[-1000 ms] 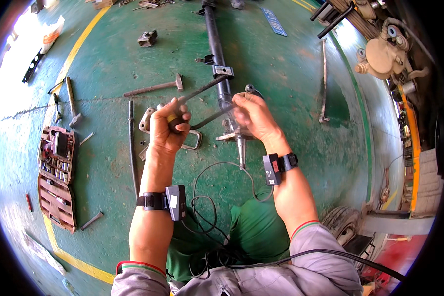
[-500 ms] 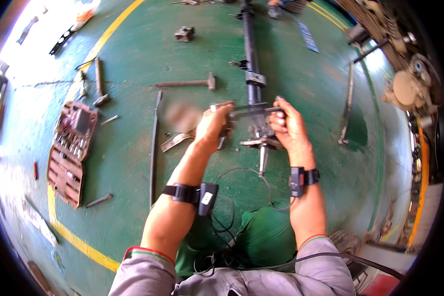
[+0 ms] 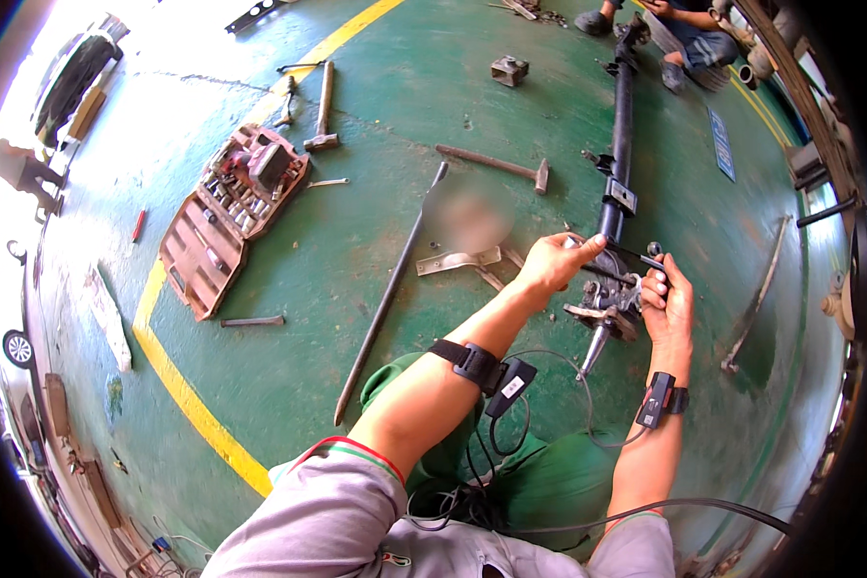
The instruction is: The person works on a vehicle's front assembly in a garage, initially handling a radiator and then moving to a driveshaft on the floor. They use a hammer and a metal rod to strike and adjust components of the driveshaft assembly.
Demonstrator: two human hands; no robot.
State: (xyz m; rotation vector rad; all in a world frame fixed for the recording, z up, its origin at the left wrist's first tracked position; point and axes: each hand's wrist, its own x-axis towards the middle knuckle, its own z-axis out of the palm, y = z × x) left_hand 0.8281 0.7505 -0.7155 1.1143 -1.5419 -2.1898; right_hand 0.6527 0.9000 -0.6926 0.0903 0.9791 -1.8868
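Observation:
My left hand (image 3: 554, 262) is closed round a dark, slim bar-shaped tool (image 3: 636, 255), whose exact kind I cannot make out. At the other end of the dark bars, the fingers of my right hand (image 3: 669, 301) are curled shut on it. Both hands are held over the near end of a long black axle (image 3: 622, 135), which lies on the floor pointing away from me. A metal spindle (image 3: 595, 349) sticks out of that end toward my knees, and my hands partly hide the fittings behind it.
Left of my arms lie a long dark bar (image 3: 392, 289), a hammer (image 3: 496, 164) and a flat metal bracket (image 3: 458, 260). Farther left are an open socket-set case (image 3: 197, 252) and another hammer (image 3: 326, 101). A long rod (image 3: 759, 294) lies at right. A person (image 3: 689, 39) crouches beyond the axle.
My view has swung left, so the floor things appear farther right. My hands remain at the axle's near end, still on the dark tool, with the bars now angled down to the right.

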